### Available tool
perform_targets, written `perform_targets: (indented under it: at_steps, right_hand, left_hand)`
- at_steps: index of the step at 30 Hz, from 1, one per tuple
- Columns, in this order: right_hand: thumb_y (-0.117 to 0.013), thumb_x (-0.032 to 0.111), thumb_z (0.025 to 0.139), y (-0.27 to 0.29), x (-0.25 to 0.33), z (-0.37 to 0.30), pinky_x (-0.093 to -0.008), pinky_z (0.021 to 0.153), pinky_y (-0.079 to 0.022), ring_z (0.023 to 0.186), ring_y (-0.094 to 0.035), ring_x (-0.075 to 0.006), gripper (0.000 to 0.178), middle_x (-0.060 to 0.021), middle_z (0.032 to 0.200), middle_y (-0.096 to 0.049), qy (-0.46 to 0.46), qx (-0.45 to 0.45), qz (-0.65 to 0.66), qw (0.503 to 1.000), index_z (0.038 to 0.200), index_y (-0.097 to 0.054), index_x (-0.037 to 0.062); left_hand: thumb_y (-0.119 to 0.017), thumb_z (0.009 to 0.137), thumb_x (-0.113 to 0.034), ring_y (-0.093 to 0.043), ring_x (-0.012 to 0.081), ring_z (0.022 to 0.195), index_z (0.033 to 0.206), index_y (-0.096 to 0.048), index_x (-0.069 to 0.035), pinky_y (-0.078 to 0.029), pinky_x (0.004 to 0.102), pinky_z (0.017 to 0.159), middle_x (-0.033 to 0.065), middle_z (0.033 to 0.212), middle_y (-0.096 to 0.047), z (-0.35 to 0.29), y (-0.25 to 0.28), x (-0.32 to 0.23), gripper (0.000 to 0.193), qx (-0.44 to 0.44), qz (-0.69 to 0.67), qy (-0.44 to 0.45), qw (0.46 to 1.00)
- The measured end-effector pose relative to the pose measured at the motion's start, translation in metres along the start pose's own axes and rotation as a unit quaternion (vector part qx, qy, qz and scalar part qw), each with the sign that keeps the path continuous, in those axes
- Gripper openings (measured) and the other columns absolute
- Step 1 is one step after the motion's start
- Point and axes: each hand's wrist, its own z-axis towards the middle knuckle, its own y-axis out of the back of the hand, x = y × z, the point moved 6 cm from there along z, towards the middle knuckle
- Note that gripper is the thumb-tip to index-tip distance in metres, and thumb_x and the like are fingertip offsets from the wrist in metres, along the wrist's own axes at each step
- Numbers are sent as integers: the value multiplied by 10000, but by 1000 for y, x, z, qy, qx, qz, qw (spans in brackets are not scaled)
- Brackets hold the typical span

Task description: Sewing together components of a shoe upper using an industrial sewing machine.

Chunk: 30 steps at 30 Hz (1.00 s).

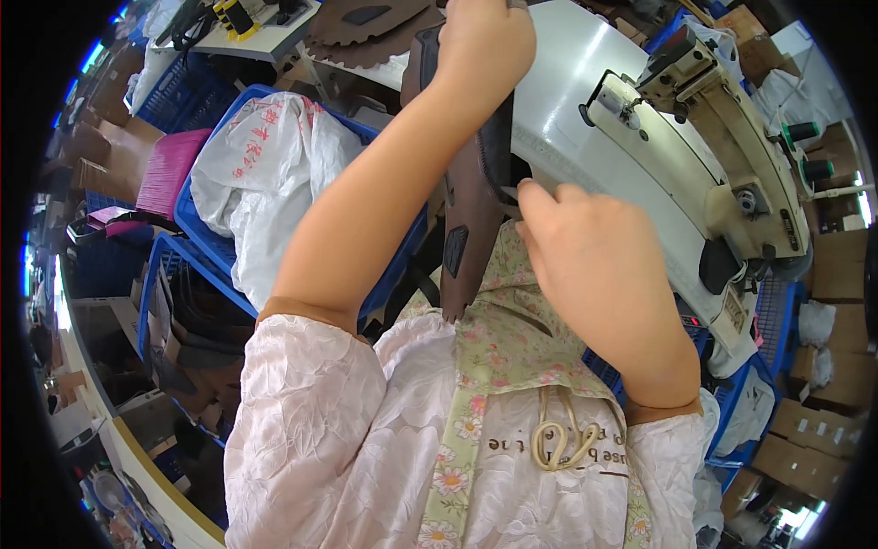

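Note:
A long brown piece of sheet material (pixel 469 247) with black padded trim along it hangs from the table edge down toward my lap. My left hand (pixel 489 50) reaches up and across to its far end, closed around it; the fingertips are mostly hidden at the top edge. Beside the trim, my right hand (pixel 594 247) is closed, thumb and forefinger pinched together. A small pale pointed tip shows between those fingers and the trim, but I cannot make out what it belongs to.
A sewing machine (pixel 704 137) stands on the white table (pixel 567 55) at right. Flat brown toothed-edge pieces (pixel 366 32) lie at the far left of the table. A blue crate (pixel 187 206) with a white plastic bag (pixel 274 156) is at left. Cardboard boxes (pixel 814 439) stack at right.

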Motion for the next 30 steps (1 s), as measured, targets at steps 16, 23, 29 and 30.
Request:
perform_targets:
  at_steps: [16, 23, 29, 30]
  right_hand:
    - [-682, 147, 817, -6, -17, 11, -459, 634, -494, 709, -635, -361, 116, -167, 716, -629, -38, 19, 4, 999, 847, -632, 46]
    - [-614, 76, 804, -3, -21, 12, -467, 624, -494, 706, -642, -374, 41, -178, 696, -628, -21, -25, 26, 999, 816, -614, 37]
    - [-665, 138, 827, 8, -33, 15, -491, 652, -467, 710, -617, -386, 123, -175, 729, -627, -60, -31, 132, 989, 843, -609, 29]
    - [-665, 138, 827, 9, -32, 14, -491, 652, -467, 710, -617, -386, 123, -175, 729, -627, -55, -32, 134, 989, 843, -609, 29]
  left_hand:
    - [-470, 935, -121, -554, 417, 1039, 1050, -584, 7, -447, 505, 894, 224, 1064, -591, -8, -17, -5, 207, 57, 72, 35, 995]
    - [-472, 929, -114, -555, 412, 1043, 1056, -584, 5, -448, 498, 897, 220, 1064, -590, -9, -19, -1, 207, 51, 62, 32, 996]
    - [-468, 933, -111, -552, 414, 1059, 1065, -583, 8, -448, 493, 905, 225, 1072, -590, -2, -18, -1, 211, 63, 55, 45, 996]
    - [-468, 934, -108, -549, 419, 1062, 1065, -582, 11, -447, 493, 906, 227, 1073, -589, -3, -15, 0, 210, 60, 48, 46, 996]
